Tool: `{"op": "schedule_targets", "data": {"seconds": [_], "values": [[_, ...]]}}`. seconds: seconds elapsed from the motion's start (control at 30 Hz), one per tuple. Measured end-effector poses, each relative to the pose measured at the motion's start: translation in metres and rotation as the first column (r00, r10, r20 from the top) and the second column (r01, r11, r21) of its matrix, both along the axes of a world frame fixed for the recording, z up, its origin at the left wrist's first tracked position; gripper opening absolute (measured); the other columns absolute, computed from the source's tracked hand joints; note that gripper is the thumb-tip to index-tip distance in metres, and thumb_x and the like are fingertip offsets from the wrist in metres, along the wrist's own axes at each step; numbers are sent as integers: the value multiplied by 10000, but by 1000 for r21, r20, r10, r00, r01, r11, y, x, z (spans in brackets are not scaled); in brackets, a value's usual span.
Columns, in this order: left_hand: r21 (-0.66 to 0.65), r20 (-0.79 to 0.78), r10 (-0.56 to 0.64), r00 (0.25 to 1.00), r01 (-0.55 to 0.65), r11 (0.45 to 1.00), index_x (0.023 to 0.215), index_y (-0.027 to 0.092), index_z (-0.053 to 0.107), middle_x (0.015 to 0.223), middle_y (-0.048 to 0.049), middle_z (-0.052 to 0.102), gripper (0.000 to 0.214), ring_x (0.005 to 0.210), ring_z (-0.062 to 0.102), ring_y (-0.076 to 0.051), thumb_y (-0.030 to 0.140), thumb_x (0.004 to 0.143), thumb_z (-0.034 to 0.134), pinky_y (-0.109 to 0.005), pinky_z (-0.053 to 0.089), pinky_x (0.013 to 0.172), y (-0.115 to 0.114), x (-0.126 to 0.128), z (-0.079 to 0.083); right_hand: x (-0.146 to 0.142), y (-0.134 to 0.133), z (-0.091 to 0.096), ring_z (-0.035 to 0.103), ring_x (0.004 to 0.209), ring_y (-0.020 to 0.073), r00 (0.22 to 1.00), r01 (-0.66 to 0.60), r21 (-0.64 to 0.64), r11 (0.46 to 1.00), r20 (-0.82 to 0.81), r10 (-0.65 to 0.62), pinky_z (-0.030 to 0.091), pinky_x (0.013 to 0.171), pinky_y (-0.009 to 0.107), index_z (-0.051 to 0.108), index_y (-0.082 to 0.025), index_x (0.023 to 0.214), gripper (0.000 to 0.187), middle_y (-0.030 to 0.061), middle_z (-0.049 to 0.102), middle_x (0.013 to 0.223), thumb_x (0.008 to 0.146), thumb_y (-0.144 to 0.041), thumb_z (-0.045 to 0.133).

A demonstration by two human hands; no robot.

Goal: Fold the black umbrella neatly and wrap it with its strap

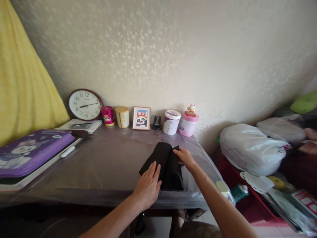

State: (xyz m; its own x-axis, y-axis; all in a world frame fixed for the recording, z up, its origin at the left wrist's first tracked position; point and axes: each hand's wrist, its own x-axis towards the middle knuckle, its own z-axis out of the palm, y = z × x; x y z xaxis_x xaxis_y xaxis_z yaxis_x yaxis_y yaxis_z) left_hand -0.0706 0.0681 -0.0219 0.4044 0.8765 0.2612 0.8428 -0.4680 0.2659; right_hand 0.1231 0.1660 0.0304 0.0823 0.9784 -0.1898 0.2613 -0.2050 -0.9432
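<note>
A black, book-like thing with soft-looking leaves lies spread near the front edge of the table; I cannot tell whether it is paper or cloth. My left hand rests flat on its lower left part, fingers stretched out. On the upper right, my right hand pinches the edge of a raised black leaf between thumb and fingers. The leaf curls up along the middle, and part of the right side is hidden beneath it.
Along the wall stand a clock, a pink tin, a yellow-lidded can, a framed panda picture, a white tub and a pink-lidded tub. A purple case lies left. A red crate stands right.
</note>
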Motion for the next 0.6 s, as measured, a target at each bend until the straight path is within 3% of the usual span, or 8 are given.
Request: {"op": "schedule_targets", "data": {"seconds": [0.27,0.37,0.47,0.6], "values": [[-41,5,13,1000,-12,999,1323,92,362,1455,-170,279,494,1333,279,-243,247,854,380,-394,349,1040,2,-2,6,-38,21,-5,562,476,97,999,-36,105,994,-3,36,500,434,204,541,-158,883,119,-26,581,607,796,-238,548],[-60,-13,17,1000,-17,998,1243,98,449,1440,-171,317,418,1322,309,-249,250,859,379,-395,365,1025,2,-4,10,-49,27,-7,559,443,97,999,-39,89,995,39,36,491,405,203,525,-147,993,202,-29,583,600,807,-224,540],[-64,-13,25,1000,-26,998,1276,114,408,1424,-168,347,436,1303,347,-250,243,859,389,-402,383,1005,3,-6,13,-58,31,-11,571,443,98,996,-55,75,996,71,50,490,407,196,515,-142,1040,245,-28,595,605,809,-219,541],[-60,31,23,999,-21,998,1206,124,460,1284,-148,502,370,1198,470,-227,228,857,398,-387,383,1002,2,-10,17,-62,38,-21,589,455,110,989,-88,86,992,127,77,480,412,198,502,-124,1068,290,-8,626,628,800,-223,552]]}}
